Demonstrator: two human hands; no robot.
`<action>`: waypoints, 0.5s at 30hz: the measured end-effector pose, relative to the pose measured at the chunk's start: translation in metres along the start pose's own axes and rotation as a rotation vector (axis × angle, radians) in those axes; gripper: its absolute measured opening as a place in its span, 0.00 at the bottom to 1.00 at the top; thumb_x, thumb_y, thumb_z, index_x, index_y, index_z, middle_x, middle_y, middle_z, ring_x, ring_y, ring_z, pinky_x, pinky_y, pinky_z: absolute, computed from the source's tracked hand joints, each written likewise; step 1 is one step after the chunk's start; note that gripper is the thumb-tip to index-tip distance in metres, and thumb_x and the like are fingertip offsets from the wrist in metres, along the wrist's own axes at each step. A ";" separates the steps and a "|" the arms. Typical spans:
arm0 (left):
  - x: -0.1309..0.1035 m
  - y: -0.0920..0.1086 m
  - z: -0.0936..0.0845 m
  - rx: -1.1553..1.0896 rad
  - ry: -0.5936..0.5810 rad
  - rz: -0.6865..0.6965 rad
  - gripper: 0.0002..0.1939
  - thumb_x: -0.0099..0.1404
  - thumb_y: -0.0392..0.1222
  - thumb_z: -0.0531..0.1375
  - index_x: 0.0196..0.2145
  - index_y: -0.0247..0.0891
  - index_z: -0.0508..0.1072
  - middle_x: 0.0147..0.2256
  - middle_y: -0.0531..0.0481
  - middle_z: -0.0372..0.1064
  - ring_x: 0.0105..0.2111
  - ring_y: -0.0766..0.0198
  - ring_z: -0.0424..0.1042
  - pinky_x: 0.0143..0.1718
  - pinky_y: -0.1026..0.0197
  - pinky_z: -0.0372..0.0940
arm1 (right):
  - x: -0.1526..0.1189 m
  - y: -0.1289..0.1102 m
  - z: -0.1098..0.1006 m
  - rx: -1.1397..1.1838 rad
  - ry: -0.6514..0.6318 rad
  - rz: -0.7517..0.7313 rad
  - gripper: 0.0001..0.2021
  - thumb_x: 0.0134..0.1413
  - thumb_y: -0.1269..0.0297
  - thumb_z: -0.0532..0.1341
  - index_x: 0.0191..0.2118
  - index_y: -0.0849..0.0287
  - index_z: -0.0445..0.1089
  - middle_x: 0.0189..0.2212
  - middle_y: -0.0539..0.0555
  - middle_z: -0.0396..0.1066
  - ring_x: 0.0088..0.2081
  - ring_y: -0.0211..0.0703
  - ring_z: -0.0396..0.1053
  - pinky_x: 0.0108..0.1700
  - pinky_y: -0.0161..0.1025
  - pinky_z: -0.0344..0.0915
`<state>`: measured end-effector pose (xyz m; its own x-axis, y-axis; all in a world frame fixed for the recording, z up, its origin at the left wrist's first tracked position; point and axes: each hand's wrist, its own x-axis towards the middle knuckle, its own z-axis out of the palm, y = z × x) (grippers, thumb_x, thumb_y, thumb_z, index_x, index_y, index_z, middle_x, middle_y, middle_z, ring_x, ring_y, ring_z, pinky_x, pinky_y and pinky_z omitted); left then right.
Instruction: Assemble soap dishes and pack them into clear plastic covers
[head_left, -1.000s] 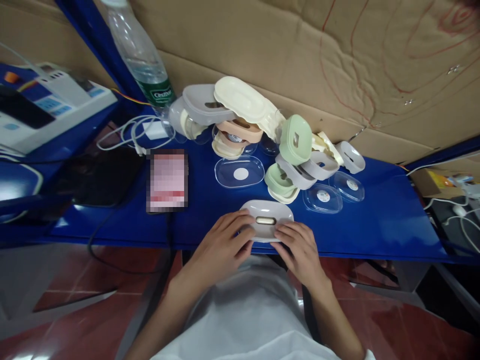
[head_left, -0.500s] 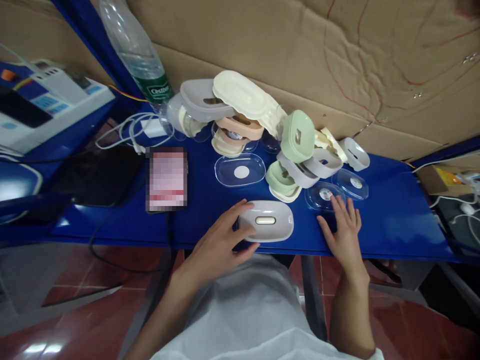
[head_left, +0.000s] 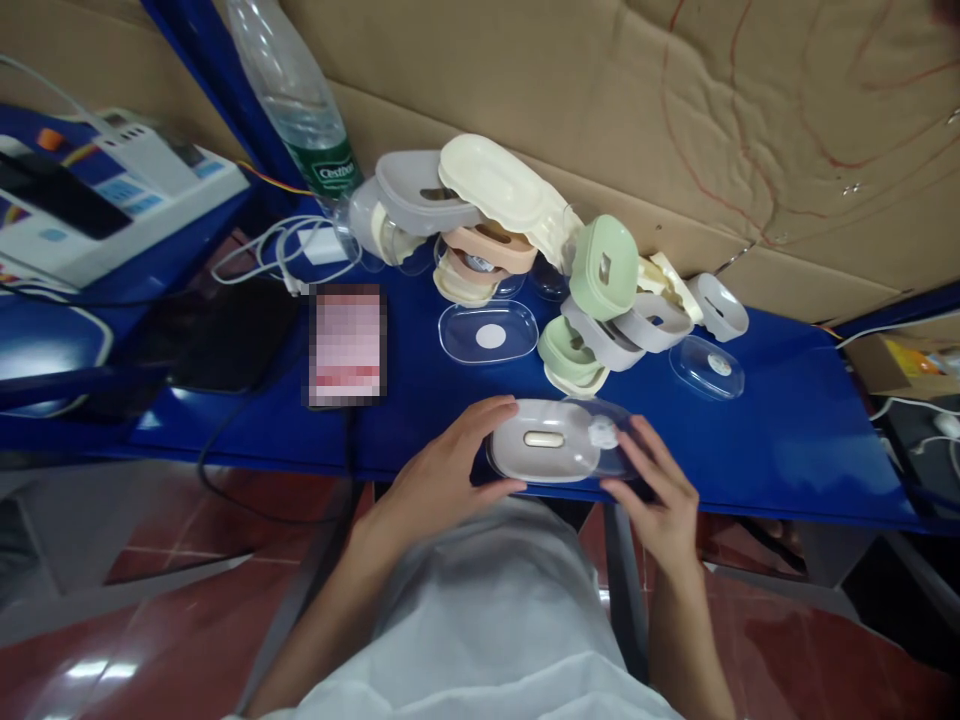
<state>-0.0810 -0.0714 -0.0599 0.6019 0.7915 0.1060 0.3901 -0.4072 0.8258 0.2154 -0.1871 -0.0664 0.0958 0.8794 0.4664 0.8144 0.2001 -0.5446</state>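
A grey oval case [head_left: 525, 455] with a cream insert in its slot lies at the table's front edge. My left hand [head_left: 442, 465] grips its left end between thumb and fingers. My right hand [head_left: 660, 480] holds a clear oval lid [head_left: 616, 455] with a white sticker, thumb on the near side and fingers on the far side. The lid overlaps the right end of the case. Another clear lid [head_left: 491, 333] lies flat behind the case.
Behind stand piled grey, green [head_left: 604, 268], orange and cream cases. One more clear lid [head_left: 706, 367] lies at the right. A blurred-out phone [head_left: 349, 345], cables, a water bottle [head_left: 300, 110] and a power strip [head_left: 180, 185] are at the left.
My right hand has taken hold of the clear lid from the right and brought it left to the grey case. My left hand remains at the case's left end.
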 end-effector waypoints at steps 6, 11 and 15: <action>0.001 -0.002 -0.001 -0.027 0.000 0.007 0.42 0.67 0.47 0.72 0.71 0.51 0.56 0.71 0.45 0.60 0.71 0.50 0.64 0.72 0.44 0.62 | 0.014 -0.036 0.033 -0.027 -0.110 -0.190 0.36 0.64 0.64 0.71 0.74 0.42 0.61 0.73 0.57 0.61 0.73 0.63 0.59 0.70 0.66 0.66; 0.001 -0.006 0.001 -0.025 0.034 0.034 0.44 0.66 0.48 0.73 0.71 0.52 0.56 0.71 0.43 0.61 0.71 0.48 0.63 0.72 0.42 0.61 | 0.021 -0.035 0.030 -0.147 -0.179 -0.280 0.39 0.66 0.62 0.69 0.76 0.41 0.56 0.73 0.59 0.59 0.74 0.65 0.56 0.70 0.67 0.66; 0.002 -0.006 0.001 -0.007 0.015 0.042 0.44 0.67 0.48 0.73 0.72 0.54 0.54 0.70 0.44 0.60 0.71 0.49 0.63 0.72 0.44 0.62 | 0.025 -0.030 0.029 -0.146 -0.233 -0.292 0.38 0.66 0.62 0.69 0.76 0.41 0.56 0.70 0.61 0.60 0.74 0.65 0.55 0.70 0.68 0.65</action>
<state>-0.0816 -0.0674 -0.0655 0.6073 0.7804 0.1491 0.3595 -0.4373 0.8244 0.1766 -0.1590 -0.0583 -0.2703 0.8727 0.4067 0.8627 0.4071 -0.3001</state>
